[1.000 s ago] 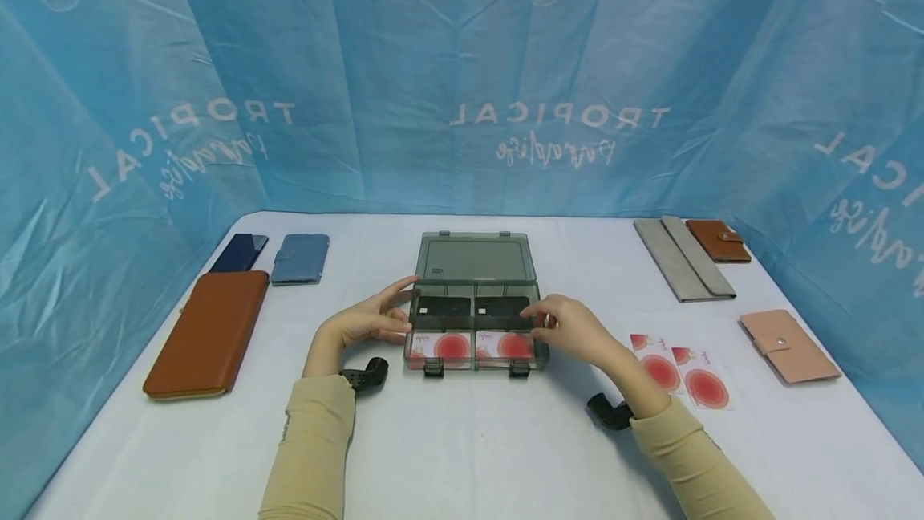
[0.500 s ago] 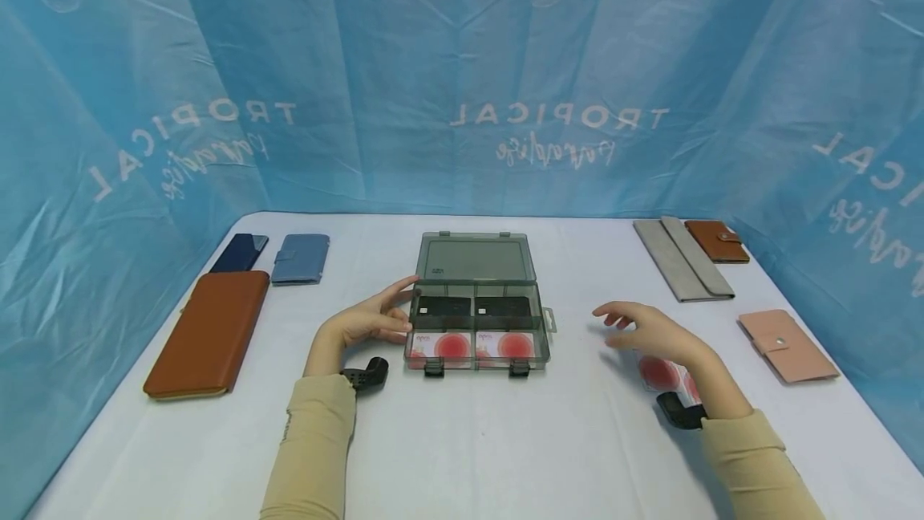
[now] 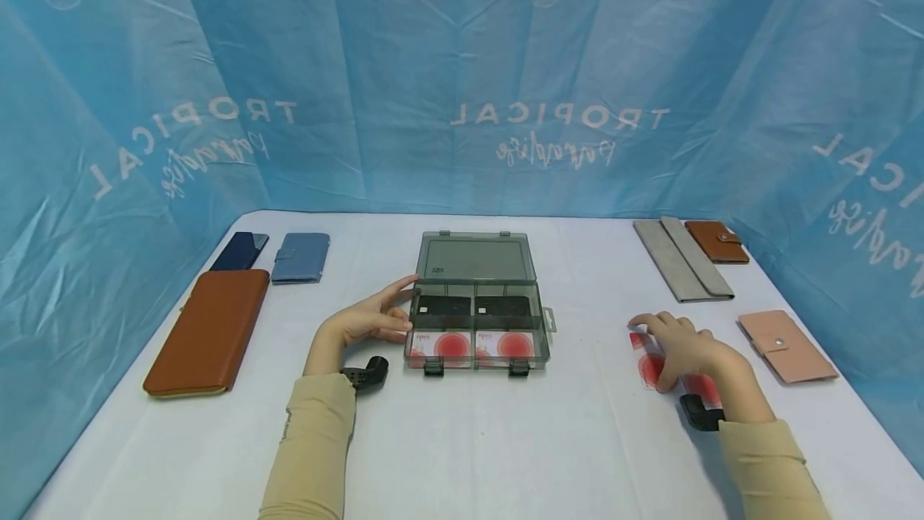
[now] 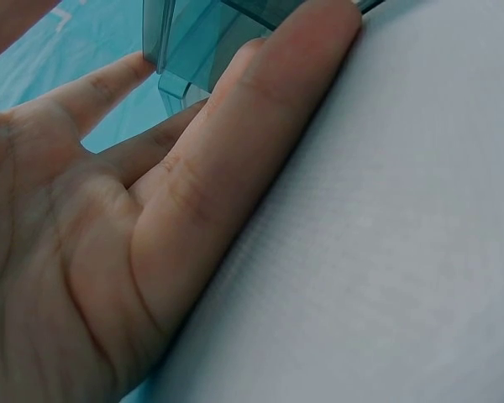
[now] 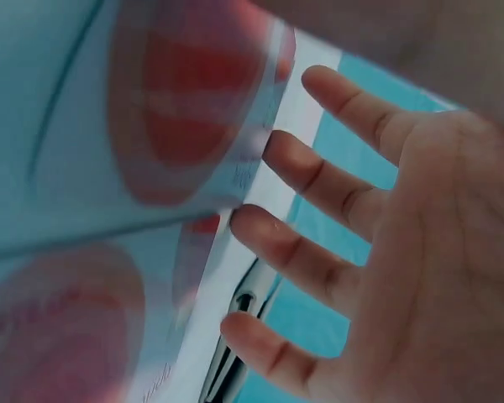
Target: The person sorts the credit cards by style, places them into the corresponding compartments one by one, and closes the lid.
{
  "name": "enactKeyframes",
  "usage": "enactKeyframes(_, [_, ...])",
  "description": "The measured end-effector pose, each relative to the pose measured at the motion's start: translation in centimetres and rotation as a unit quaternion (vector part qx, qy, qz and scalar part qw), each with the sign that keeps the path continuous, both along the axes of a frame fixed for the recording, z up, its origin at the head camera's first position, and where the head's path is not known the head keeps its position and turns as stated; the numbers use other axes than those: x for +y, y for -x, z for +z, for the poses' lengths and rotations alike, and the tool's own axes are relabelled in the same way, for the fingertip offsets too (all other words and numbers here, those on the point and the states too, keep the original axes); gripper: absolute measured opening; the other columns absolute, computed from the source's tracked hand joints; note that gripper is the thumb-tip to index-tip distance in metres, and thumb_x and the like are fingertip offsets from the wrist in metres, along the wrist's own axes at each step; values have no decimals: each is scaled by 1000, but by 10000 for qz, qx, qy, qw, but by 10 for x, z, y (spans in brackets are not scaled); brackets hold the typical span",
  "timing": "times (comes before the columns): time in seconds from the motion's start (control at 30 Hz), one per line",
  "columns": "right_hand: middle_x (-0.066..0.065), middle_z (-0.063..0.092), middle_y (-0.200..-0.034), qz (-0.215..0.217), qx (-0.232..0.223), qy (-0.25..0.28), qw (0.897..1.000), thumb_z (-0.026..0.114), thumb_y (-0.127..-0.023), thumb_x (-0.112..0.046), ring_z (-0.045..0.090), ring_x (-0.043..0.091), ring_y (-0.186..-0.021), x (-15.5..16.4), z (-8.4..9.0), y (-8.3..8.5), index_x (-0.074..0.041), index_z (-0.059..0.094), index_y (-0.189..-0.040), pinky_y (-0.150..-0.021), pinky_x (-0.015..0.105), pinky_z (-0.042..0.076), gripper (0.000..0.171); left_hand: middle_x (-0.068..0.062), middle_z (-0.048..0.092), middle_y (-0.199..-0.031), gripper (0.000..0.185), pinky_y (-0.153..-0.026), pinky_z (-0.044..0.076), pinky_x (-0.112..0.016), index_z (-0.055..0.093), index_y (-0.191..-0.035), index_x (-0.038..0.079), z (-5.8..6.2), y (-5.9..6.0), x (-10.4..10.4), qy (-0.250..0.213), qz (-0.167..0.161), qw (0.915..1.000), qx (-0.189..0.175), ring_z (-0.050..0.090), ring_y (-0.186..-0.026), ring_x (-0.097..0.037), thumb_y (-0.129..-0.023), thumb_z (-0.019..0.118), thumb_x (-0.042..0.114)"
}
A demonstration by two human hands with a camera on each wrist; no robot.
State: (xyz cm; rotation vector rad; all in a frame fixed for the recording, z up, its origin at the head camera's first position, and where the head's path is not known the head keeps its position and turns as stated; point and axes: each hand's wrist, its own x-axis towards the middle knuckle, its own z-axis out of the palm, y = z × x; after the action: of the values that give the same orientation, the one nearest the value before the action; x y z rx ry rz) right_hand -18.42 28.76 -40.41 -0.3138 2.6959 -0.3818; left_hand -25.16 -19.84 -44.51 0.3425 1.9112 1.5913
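Right hand (image 3: 682,351), fingers spread flat, lies on the red-dot cards (image 3: 653,367); left hand (image 3: 371,318) flat against box (image 3: 476,319).

Even, bright, soft light with faint shadows; the head view bows at its edges, and both wrist views are blurred close-ups.

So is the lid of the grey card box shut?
No, the lid lies back open, showing cards in the grey card box.

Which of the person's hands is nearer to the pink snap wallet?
Right. The right hand rests on the red-circle cards just beside the pink snap wallet; the left hand touches the grey organiser box, far across.
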Motion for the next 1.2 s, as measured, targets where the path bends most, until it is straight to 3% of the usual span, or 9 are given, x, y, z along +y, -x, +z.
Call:
enactKeyframes(0.27, [26, 43, -117, -73, 454, 90, 9989, 87, -55, -30, 39, 45, -104, -11, -8, 15, -9, 47, -125, -76, 64, 34, 83, -12, 5, -154, 92, -84, 51, -38, 9, -150, 29, -1, 0, 0, -16, 6, 10000, -20, 54, -94, -19, -82, 66, 5])
enactKeyframes(0.37, [25, 45, -117, -266, 763, 312, 9962, 87, -58, -28, 41, 44, -103, -19, -11, 22, -5, 47, -124, -74, 59, 34, 81, -12, 5, -154, 92, -85, 50, -38, 9, -150, 29, -1, 0, -1, -30, 9, 10000, -20, 54, -93, -18, -82, 66, 5])
enactKeyframes(0.53, [20, 57, -104, -915, 1163, 1066, 9832, 76, -74, -18, 51, 36, -95, -29, -9, 30, 0, 50, -114, -74, 48, 39, 51, -14, 4, -154, 92, -86, 50, -39, 7, -150, 27, -1, 1, -2, -67, -10, 10000, 6, 55, -91, -17, -82, 66, 5])
enactKeyframes(0.7, [11, 56, -85, -1566, 1268, 2280, 9526, 65, -84, -12, 48, 22, -77, -35, 2, 32, 0, 54, -101, -62, 32, 45, 24, -15, 3, -154, 91, -86, 50, -39, 7, -150, 26, -2, 1, -3, -136, -92, 9999, 22, 55, -89, -17, -83, 64, 3])
enactKeyframes(0.8, [5, 56, -80, -1945, 1206, 2985, 9266, 65, -86, -15, 46, 17, -75, -40, 9, 32, 0, 53, -99, -60, 28, 43, 24, -16, 3, -154, 90, -86, 50, -40, 6, -150, 25, -2, 0, -2, -177, -128, 9998, 25, 55, -88, -17, -84, 63, 3])
enactKeyframes(0.93, [-5, 59, -76, -2368, 1070, 3593, 8963, 67, -85, -25, 46, 14, -80, -48, 17, 33, -2, 49, -97, -69, 32, 39, 31, -15, 3, -154, 90, -86, 50, -40, 7, -150, 25, -1, 0, -1, -187, -97, 9998, 3, 56, -88, -17, -83, 63, 3])
enactKeyframes(1.1, [-15, 61, -75, -2406, 692, 4422, 8613, 68, -85, -22, 52, 7, -76, -70, 27, 33, -7, 48, -97, -68, 26, 45, 27, -13, 4, -154, 91, -84, 51, -37, 8, -150, 27, 1, -1, -1, -130, -34, 9999, -35, 56, -88, -17, -83, 64, 2])
enactKeyframes(1.2, [-13, 63, -79, -2171, 447, 4707, 8540, 67, -85, -16, 55, 7, -73, -89, 30, 33, -5, 51, -104, -62, 20, 48, 27, -13, 4, -154, 91, -83, 51, -36, 8, -150, 28, 0, -1, -1, -110, -25, 9999, -38, 56, -88, -17, -83, 64, 2])
